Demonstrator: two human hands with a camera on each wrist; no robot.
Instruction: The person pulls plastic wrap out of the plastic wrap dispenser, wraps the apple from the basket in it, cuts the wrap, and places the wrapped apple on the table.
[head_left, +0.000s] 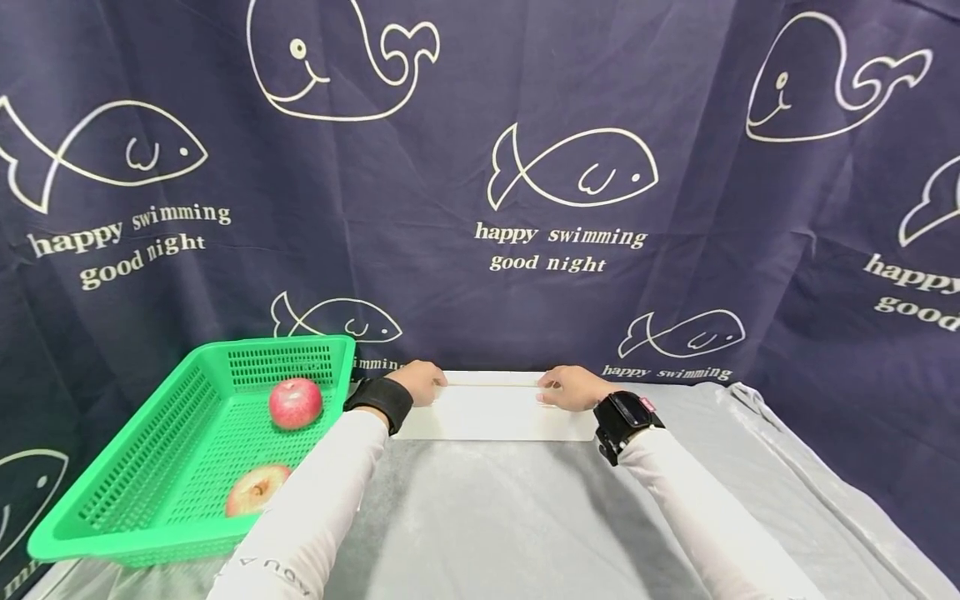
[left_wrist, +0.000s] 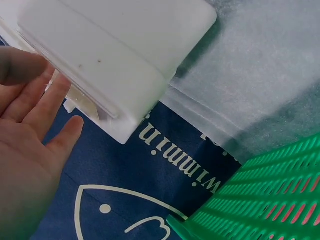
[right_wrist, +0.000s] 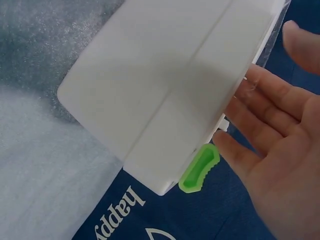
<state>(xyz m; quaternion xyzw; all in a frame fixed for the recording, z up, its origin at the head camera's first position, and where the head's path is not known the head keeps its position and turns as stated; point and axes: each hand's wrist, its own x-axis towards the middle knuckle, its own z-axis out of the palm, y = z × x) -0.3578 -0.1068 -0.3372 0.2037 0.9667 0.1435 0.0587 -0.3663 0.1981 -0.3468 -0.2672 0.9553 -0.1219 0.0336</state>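
A long white box (head_left: 495, 421), which looks like a cling film dispenser, lies at the far side of the table. A bright green slider-like piece (right_wrist: 200, 168) sits at one end, and a strip of clear film shows along its edge in the right wrist view. My left hand (head_left: 420, 382) holds the left part of the back edge, fingers reaching behind it and thumb over them. Toward the other end, my right hand (head_left: 576, 388) has its fingers at the same edge, thumb on the opposite side. The exact fingertip contact is partly hidden.
To the left stands a green perforated basket (head_left: 142, 542) with a red apple (head_left: 295, 403) and a paler apple (head_left: 257, 490) inside; my left forearm passes over its near right corner. A dark blue curtain (head_left: 420, 208) with fish and whales hangs behind the grey-covered table (head_left: 480, 517).
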